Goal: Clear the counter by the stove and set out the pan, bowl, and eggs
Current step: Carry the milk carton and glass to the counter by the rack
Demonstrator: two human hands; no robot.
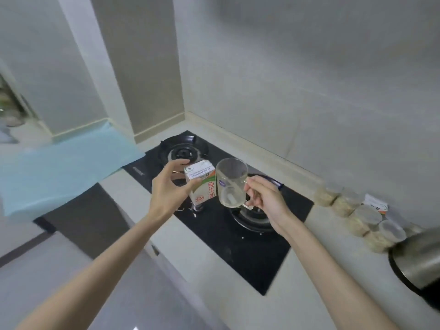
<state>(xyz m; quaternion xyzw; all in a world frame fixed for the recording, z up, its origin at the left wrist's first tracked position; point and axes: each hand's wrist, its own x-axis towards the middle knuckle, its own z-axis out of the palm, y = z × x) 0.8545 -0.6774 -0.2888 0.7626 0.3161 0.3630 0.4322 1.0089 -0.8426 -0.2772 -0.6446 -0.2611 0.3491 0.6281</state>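
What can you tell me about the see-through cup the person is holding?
The glass mug is clear, with a side handle and a small purple label. It looks empty apart from a cloudy film near the bottom. The right hand holds it by the handle, tilted, above the black stove, right beside the milk carton.

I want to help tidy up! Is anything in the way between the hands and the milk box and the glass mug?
No. The left hand already holds the milk box and the right hand holds the mug by its handle, both lifted above the stove. Nothing visible sits between hands and things.
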